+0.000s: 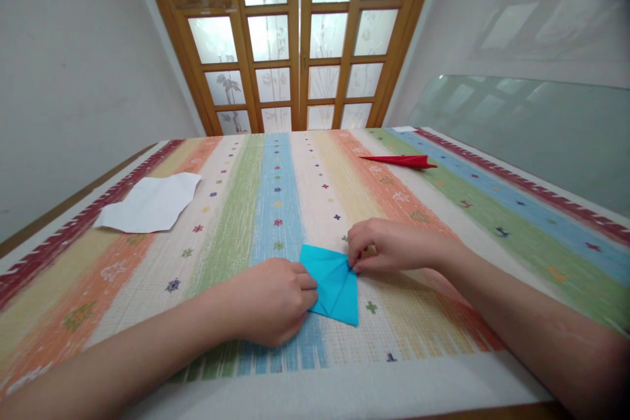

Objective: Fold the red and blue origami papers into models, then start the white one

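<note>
A folded square of blue paper (335,289) with diagonal crease lines lies on the striped tablecloth, close to the front edge. My left hand (278,302) is closed at its left side, fingers curled on the paper's edge. At the right edge, my right hand (367,246) pinches the paper between thumb and fingertips. The fingertips of the left hand are partly hidden behind its knuckles.
A red folded paper (401,161), long and pointed, lies at the far right. A white sheet of paper (150,203) with an uneven outline rests on the left. Beyond the striped tablecloth (236,223) stand wooden doors (298,39) with glass panes.
</note>
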Demonstrator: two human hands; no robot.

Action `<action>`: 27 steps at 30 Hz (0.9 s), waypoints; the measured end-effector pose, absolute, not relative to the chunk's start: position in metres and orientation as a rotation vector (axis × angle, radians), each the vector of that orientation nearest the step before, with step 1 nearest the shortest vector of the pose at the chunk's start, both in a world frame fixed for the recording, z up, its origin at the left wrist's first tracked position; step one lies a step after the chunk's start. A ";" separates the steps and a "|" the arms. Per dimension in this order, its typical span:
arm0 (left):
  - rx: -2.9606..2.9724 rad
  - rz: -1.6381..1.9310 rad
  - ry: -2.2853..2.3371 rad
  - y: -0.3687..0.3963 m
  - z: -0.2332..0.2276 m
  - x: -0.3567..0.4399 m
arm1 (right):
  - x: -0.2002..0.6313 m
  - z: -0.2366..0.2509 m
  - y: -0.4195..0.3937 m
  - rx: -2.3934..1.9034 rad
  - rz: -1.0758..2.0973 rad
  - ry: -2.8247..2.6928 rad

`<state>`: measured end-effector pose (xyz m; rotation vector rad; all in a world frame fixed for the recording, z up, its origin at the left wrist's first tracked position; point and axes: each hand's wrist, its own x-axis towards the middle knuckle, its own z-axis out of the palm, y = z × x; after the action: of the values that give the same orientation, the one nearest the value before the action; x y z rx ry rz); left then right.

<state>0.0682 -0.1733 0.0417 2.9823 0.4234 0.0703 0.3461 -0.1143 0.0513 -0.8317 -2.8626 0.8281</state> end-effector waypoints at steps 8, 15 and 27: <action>3.035 0.124 0.420 -0.176 0.040 0.071 | 0.342 0.034 -0.114 -0.778 0.751 -2.871; 3.093 0.050 0.437 -0.181 0.043 0.072 | 0.343 0.031 -0.112 -0.789 0.727 -2.887; 3.068 -0.044 0.452 -0.183 0.052 0.071 | 0.343 0.031 -0.112 -0.854 0.835 -2.860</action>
<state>0.0713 -0.1827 0.0517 3.0684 0.4524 -0.0445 0.3431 -0.1118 0.0307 -0.8538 -2.8604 0.8354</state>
